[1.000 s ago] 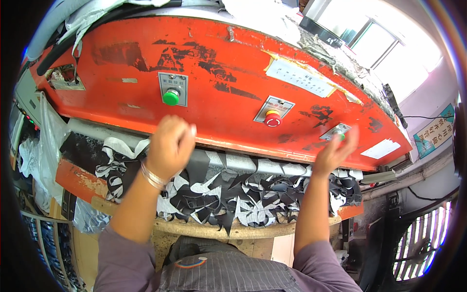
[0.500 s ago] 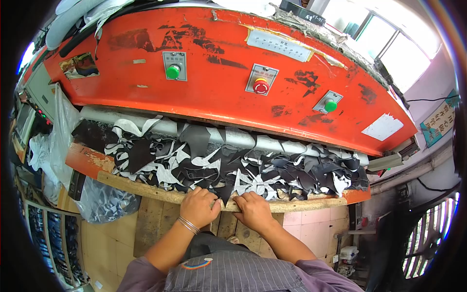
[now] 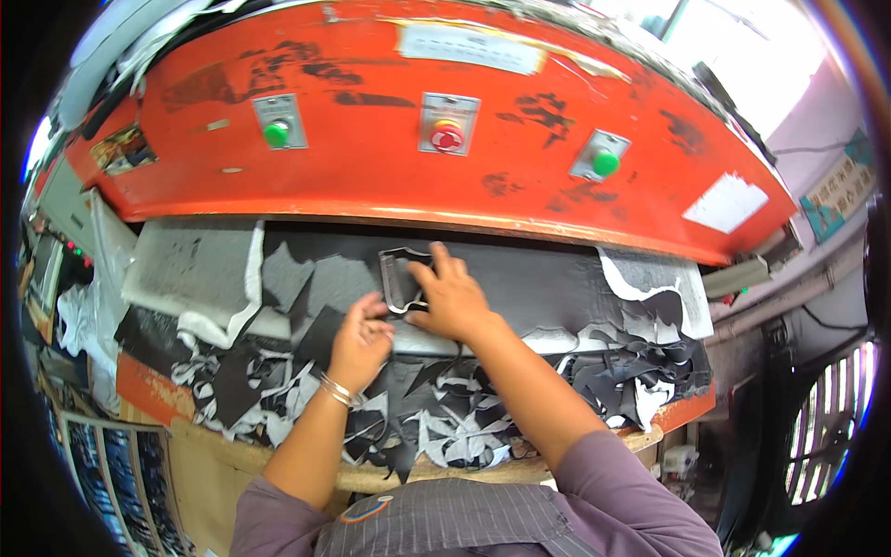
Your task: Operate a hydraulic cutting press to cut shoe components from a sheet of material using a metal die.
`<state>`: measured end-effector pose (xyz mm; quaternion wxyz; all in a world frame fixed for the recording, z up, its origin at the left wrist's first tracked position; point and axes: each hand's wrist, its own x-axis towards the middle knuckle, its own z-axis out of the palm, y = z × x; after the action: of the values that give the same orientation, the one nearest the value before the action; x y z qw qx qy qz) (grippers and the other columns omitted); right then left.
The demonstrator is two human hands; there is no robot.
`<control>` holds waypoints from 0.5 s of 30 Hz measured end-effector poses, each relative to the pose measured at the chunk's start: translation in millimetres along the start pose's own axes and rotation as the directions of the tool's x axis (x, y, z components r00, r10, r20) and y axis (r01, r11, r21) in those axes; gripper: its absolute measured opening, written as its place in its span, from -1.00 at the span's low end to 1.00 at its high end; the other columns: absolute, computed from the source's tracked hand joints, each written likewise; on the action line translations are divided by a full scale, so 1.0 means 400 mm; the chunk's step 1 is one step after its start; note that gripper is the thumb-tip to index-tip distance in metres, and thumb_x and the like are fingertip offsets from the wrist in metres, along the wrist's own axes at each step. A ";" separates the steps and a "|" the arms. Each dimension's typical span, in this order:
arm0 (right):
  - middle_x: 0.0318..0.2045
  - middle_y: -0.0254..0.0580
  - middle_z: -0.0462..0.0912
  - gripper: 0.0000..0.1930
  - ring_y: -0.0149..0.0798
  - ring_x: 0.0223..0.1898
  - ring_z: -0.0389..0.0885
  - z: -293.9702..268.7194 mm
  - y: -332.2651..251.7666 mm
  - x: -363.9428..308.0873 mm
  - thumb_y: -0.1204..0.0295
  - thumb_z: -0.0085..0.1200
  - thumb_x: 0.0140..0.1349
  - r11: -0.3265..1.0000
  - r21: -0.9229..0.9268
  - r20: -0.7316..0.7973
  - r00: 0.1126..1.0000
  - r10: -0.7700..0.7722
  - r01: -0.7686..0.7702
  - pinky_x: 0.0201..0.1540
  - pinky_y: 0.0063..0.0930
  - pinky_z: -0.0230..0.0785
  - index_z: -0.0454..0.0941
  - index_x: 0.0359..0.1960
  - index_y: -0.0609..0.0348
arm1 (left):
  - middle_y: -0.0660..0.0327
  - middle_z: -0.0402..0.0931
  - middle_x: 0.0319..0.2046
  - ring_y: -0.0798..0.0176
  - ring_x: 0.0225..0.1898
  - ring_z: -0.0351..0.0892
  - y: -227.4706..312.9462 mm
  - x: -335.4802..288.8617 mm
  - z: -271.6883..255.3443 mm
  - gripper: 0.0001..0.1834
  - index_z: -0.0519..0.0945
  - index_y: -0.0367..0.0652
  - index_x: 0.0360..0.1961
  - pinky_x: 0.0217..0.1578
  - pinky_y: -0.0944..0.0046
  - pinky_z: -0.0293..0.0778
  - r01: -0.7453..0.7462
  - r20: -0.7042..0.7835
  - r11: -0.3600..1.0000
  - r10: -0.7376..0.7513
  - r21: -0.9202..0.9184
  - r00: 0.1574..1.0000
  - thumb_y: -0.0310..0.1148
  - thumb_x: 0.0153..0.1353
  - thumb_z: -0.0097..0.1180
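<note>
On a dark sheet of material (image 3: 548, 278) under the press lies a cutting die (image 3: 389, 283), a thin metal outline with an open middle. My right hand (image 3: 455, 297) grips its right side, thumb and fingers spread along the rim. My left hand (image 3: 363, 339) is just left of and below the die, its fingers loosely bent and apart, with nothing visible in them. Dark and white offcuts (image 3: 464, 427) are heaped along the front edge, below both hands.
The red press beam (image 3: 353, 176) spans the far side, with two green buttons (image 3: 605, 164) and a red stop button (image 3: 446, 139). Pale sheet flaps (image 3: 195, 274) lie at the left and right ends. A metal rack (image 3: 111, 473) stands at lower left.
Both hands have left the front edge and reached forward under the beam. The right hand now grips the cutting die. The dark sheet has come into view, and the view has shifted.
</note>
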<state>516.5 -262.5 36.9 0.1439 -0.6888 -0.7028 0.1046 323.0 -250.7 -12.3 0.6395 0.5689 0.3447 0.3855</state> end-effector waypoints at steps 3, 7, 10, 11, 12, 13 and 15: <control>0.21 0.26 0.18 -0.40 0.22 0.14 0.29 0.029 0.031 0.037 0.30 0.40 -0.20 0.985 0.140 -0.055 0.994 -0.090 0.097 0.07 -0.10 0.37 0.45 -0.05 0.07 | -0.04 0.25 0.18 0.36 -0.20 0.52 -0.046 0.086 -0.024 -0.12 -0.06 -0.24 0.39 -0.18 0.41 0.48 0.062 -0.057 0.997 -0.065 -0.049 0.996 -0.73 0.04 0.05; 0.15 0.34 0.18 -0.48 0.31 0.09 0.27 -0.029 0.013 -0.069 0.30 0.37 -0.18 0.907 0.404 -0.237 0.971 -0.017 0.115 0.07 -0.03 0.34 0.46 -0.15 0.18 | 0.05 0.17 0.28 0.29 -0.09 0.49 0.018 0.093 0.000 0.12 -0.14 -0.21 0.42 -0.07 0.32 0.48 0.096 0.229 0.995 -0.102 0.037 0.968 -0.69 -0.12 0.29; 0.12 0.32 0.18 -0.39 0.34 0.21 0.14 0.001 0.011 -0.139 0.18 0.35 -0.02 0.729 0.628 -0.138 0.961 -0.238 0.271 0.24 0.04 0.11 0.44 0.08 0.06 | 0.21 0.43 0.00 0.38 -0.09 0.48 0.020 0.073 0.012 -0.05 0.10 -0.17 0.33 -0.08 0.28 0.49 0.019 0.397 0.981 -0.096 0.194 0.913 -0.54 -0.11 0.32; 0.16 0.32 0.16 -0.39 0.34 0.23 0.13 -0.003 0.004 -0.165 0.17 0.35 -0.02 0.708 0.657 -0.098 0.961 -0.261 0.259 0.26 0.04 0.09 0.45 0.09 0.04 | 0.25 0.47 -0.08 0.39 -0.13 0.49 0.019 0.053 0.026 -0.16 0.20 -0.18 0.26 -0.11 0.29 0.49 0.112 0.405 0.982 -0.166 0.153 0.899 -0.52 -0.08 0.31; 0.18 0.31 0.16 -0.38 0.33 0.24 0.13 -0.007 0.020 -0.183 0.17 0.36 -0.05 0.685 0.686 -0.059 0.958 -0.282 0.244 0.27 0.02 0.09 0.46 0.09 0.03 | 0.30 0.55 -0.26 0.40 -0.26 0.57 -0.015 0.039 0.033 -0.29 0.33 -0.21 0.18 -0.15 0.37 0.49 -0.063 0.347 0.944 -0.057 0.325 0.936 -0.52 -0.07 0.31; 0.19 0.29 0.16 -0.37 0.31 0.25 0.12 -0.017 0.048 -0.204 0.17 0.38 -0.07 0.668 0.709 -0.022 0.954 -0.300 0.227 0.28 0.00 0.08 0.46 0.08 0.02 | 0.30 0.58 -0.41 0.46 -0.36 0.55 -0.037 0.014 0.038 -0.54 0.46 -0.25 0.00 -0.25 0.42 0.49 -0.006 0.194 0.902 -0.086 0.431 0.977 -0.50 0.03 0.26; 0.20 0.23 0.18 -0.36 0.25 0.25 0.16 -0.053 0.113 -0.227 0.18 0.41 -0.14 0.805 0.581 0.045 0.983 -0.179 0.120 0.27 -0.04 0.10 0.49 0.05 0.00 | 0.28 0.60 -0.50 0.50 -0.42 0.54 -0.035 0.003 0.057 -0.76 0.56 -0.27 -0.18 -0.33 0.44 0.47 0.163 0.038 0.902 -0.194 0.401 0.980 -0.45 0.12 0.22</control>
<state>567.4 -352.8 36.0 0.3188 -0.5493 -0.6965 0.3339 344.9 -260.7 -23.6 0.5568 0.6667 0.4412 0.2256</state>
